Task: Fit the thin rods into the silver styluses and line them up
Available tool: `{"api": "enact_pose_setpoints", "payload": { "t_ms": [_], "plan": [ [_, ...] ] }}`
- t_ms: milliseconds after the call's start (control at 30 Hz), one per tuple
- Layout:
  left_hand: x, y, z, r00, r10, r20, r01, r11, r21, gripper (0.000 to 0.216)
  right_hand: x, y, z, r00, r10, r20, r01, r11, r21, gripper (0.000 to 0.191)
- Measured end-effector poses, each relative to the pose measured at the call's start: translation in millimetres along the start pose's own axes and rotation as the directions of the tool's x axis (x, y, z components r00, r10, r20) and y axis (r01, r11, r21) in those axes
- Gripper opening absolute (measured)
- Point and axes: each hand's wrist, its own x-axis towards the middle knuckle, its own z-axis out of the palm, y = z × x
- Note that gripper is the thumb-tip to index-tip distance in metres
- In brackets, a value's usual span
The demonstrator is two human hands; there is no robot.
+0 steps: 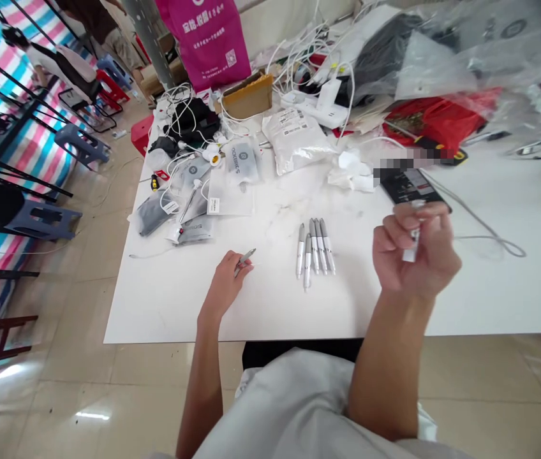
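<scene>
Left hand [226, 280] & right hand [416, 255] bare, forearms uncovered; pale grey-white garment [299, 408] (creased fabric, prob. a shirt) over torso & lap.

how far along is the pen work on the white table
Looks done: five grey-white pens lie side by side on the table. In hand: the left hand holds a single pen; the right hand pinches a small white piece. Possibly left: the pouches farther back, contents unseen.

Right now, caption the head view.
Left hand grips slim silver pen; right hand holds small white tube above white table.
</scene>
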Motion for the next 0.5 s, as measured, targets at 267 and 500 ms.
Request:
{"api": "enact_pose_setpoints", "payload": {
  "t_ms": [267,500],
  "plan": [
    [6.0,41.2,35.6,0.996,-0.084,-0.012,0.069,0.882,-0.466,0.030,-36.6,29.0,-1.0,0.964,0.267,0.004,-0.257,0.932,-0.257,0.016],
    [20.3,65.4,62.3,0.999,0.006,0.041,0.017,0.838,-0.545,0.029,-49.1,44.1,7.5,0.920,0.359,0.159,-0.246,0.842,-0.480,0.020]
  ]
}}
